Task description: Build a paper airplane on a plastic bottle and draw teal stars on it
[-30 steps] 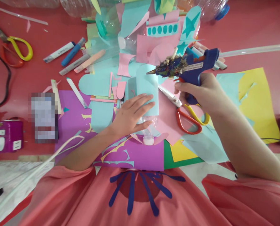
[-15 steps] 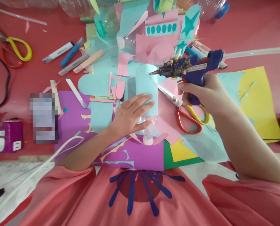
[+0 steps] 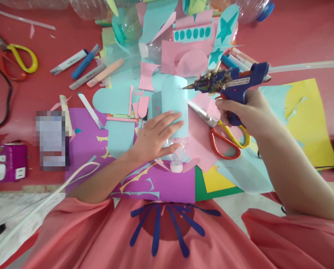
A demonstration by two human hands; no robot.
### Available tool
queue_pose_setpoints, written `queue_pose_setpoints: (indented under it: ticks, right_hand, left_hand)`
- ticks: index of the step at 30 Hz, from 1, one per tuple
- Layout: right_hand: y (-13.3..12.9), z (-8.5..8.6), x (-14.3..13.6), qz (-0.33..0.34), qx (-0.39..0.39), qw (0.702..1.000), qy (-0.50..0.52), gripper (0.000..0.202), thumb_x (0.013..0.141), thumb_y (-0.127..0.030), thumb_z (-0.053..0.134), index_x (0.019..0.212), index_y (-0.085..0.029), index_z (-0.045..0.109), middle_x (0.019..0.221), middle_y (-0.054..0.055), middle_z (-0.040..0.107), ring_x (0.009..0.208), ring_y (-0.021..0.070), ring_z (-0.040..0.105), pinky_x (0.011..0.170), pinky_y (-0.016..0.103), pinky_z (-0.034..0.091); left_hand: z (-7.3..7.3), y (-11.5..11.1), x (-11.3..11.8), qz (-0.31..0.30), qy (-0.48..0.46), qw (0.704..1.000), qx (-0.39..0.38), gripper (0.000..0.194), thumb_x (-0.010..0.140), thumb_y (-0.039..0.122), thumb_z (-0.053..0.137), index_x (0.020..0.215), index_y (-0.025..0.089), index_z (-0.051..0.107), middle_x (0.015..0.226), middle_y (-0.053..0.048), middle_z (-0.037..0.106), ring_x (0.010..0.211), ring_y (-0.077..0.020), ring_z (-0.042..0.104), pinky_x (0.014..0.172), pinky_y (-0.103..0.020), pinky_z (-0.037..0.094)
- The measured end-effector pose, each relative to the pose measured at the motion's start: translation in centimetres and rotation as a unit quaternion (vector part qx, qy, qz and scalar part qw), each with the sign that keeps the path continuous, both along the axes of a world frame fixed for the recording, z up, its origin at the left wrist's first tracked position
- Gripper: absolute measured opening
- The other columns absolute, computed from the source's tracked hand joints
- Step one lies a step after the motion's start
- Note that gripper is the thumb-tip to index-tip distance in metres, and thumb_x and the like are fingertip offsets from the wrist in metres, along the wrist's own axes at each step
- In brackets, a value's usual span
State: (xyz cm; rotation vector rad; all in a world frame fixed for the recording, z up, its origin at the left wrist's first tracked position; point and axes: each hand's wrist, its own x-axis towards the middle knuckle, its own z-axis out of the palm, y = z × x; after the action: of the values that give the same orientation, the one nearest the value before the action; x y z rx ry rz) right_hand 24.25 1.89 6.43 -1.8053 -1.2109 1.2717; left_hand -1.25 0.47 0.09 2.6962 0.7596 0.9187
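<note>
My left hand [image 3: 161, 136] lies with its fingers stretched over a clear plastic bottle [image 3: 176, 155] wrapped in light blue paper [image 3: 174, 97]; the white cap points toward me. In my right hand [image 3: 244, 110] is a blue hot glue gun [image 3: 234, 80], its body crusted with dried glue and scraps. The nozzle points left, just beside the upper part of the blue wrap, where a small glossy mark shows. A clear glue stick [image 3: 304, 66] sticks out of the gun's back. Scissors [image 3: 207, 116] with red and yellow handles lie between the bottle and my right forearm.
Beyond the bottle lie paper-decorated pieces [image 3: 193, 35] and clear bottles [image 3: 251, 11]. Markers [image 3: 85, 65], a second pair of scissors [image 3: 22, 58], a blurred-out phone [image 3: 52, 140] and a purple power socket [image 3: 8, 162] are at left. Purple paper [image 3: 172, 188] and yellow paper [image 3: 309, 123] lie underneath.
My right hand has shifted the glue gun slightly right and down, so its nozzle has drawn away from the middle of the blue wrap. My left hand stays on the bottle.
</note>
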Motion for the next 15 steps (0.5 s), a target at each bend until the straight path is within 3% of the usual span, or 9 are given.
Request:
queue_pose_setpoints:
  ticks: [8,11,15]
  right_hand:
    - [-0.6,0.2,0.8,-0.029,-0.009,0.999,-0.017,0.017,0.077,-0.022,0.063,0.064,-0.019,0.053,0.042,-0.004,0.054,0.035,0.0076,0.048,0.042,0.024,0.036]
    - [-1.4,0.0,2.3,-0.105,-0.005,0.994,0.016,0.013,0.077,-0.028,0.059,0.072,-0.023,0.048,0.044,-0.006,0.051,0.033,0.0101,0.049,0.037,0.024,0.033]
    - [-2.7,-0.2,5.7,-0.216,-0.036,0.975,-0.036,0.014,0.078,-0.031,0.055,0.071,-0.026,0.043,0.037,-0.006,0.043,0.029,0.0110,0.042,0.034,0.023,0.027]
  left_hand:
    - [-0.1,0.0,-0.1,0.001,0.013,1.000,-0.018,0.045,0.099,0.044,0.041,0.134,0.017,0.046,0.136,-0.015,0.059,0.132,-0.0264,0.051,0.108,-0.042,0.044]
    - [0.0,-0.1,-0.1,0.004,0.018,1.000,-0.018,0.045,0.099,0.044,0.041,0.135,0.017,0.046,0.137,-0.014,0.059,0.133,-0.0261,0.051,0.108,-0.042,0.045]
    - [-0.1,-0.1,-0.1,0.006,0.018,1.000,-0.012,0.046,0.100,0.045,0.039,0.136,0.017,0.045,0.137,-0.014,0.058,0.132,-0.0260,0.052,0.108,-0.042,0.045]
